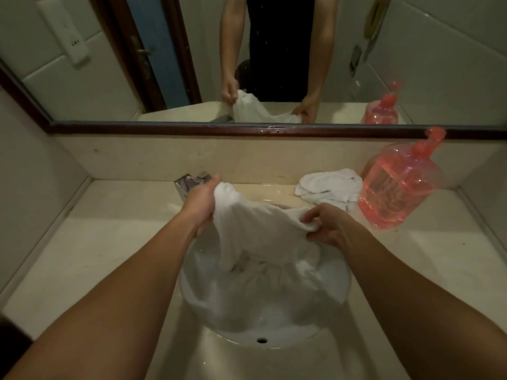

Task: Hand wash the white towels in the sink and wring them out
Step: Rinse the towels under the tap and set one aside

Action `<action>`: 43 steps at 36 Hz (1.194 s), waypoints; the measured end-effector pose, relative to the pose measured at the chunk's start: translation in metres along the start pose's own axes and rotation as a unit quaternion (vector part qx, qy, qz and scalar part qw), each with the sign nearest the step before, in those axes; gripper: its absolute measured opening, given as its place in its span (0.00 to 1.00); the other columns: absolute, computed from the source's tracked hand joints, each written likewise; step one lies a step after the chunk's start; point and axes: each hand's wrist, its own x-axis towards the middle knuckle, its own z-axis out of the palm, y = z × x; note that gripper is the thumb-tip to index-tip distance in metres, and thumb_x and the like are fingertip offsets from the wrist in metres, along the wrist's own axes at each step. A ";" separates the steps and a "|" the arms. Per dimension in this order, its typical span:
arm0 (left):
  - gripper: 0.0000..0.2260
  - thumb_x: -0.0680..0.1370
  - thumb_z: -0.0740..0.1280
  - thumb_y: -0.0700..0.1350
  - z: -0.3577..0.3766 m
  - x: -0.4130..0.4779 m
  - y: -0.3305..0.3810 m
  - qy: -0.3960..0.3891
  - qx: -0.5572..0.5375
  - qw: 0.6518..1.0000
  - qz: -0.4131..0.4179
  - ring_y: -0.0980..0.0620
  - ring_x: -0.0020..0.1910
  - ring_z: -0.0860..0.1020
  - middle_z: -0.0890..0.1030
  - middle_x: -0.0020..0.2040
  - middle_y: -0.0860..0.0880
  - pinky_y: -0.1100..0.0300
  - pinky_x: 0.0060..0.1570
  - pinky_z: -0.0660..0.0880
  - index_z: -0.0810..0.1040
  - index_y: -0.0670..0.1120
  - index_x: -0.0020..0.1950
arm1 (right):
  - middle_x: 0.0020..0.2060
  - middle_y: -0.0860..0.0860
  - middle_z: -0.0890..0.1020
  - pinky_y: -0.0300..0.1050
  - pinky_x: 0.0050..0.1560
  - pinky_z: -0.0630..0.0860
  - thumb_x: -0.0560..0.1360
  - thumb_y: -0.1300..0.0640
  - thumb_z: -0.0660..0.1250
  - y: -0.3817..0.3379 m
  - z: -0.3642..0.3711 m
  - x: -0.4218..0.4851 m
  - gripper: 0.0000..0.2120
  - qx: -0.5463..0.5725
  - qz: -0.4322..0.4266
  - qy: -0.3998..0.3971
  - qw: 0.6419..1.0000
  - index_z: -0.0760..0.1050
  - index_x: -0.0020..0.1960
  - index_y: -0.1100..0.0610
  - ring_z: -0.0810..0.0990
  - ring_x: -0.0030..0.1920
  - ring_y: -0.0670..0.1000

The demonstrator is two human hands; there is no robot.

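A wet white towel [255,231] is stretched above the round white sink [263,333]. My left hand [201,202] grips its upper left corner near the tap. My right hand [325,224] pinches its right edge. The towel's lower part hangs down into the basin, where more white cloth [288,281] lies bunched. A second white towel [329,187] lies crumpled on the counter behind the sink, to the right.
A chrome tap [192,183] stands at the back left of the sink. A pink plastic jug [397,187] with liquid sits on the beige counter [96,242] at the right. A mirror [164,64] with a dark frame spans the wall.
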 end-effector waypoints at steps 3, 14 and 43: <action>0.23 0.80 0.70 0.60 -0.004 0.018 -0.015 0.002 0.010 1.000 -0.003 0.40 0.56 0.86 0.87 0.57 0.40 0.40 0.64 0.80 0.82 0.42 0.64 | 0.44 0.58 0.78 0.51 0.41 0.78 0.78 0.71 0.59 -0.001 0.008 -0.003 0.09 0.028 -0.013 -0.030 0.999 0.76 0.48 0.61 0.79 0.42 0.57; 0.31 0.63 0.72 0.47 0.005 0.021 -0.004 -0.089 0.129 0.986 -0.063 0.36 0.61 0.82 0.82 0.63 0.39 0.43 0.64 0.80 0.77 0.41 0.66 | 0.46 0.61 0.88 0.50 0.39 0.83 0.79 0.60 0.75 0.013 0.000 0.004 0.16 -0.166 -0.024 0.015 0.986 0.81 0.62 0.69 0.88 0.41 0.59; 0.19 0.88 0.58 0.49 0.014 -0.010 -0.014 -0.070 0.188 0.976 -0.088 0.43 0.48 0.86 0.86 0.55 0.39 0.52 0.40 0.83 0.77 0.37 0.71 | 0.46 0.58 0.83 0.53 0.51 0.79 0.79 0.65 0.73 0.019 -0.016 -0.029 0.01 -0.036 -0.176 0.039 0.983 0.82 0.50 0.62 0.82 0.44 0.54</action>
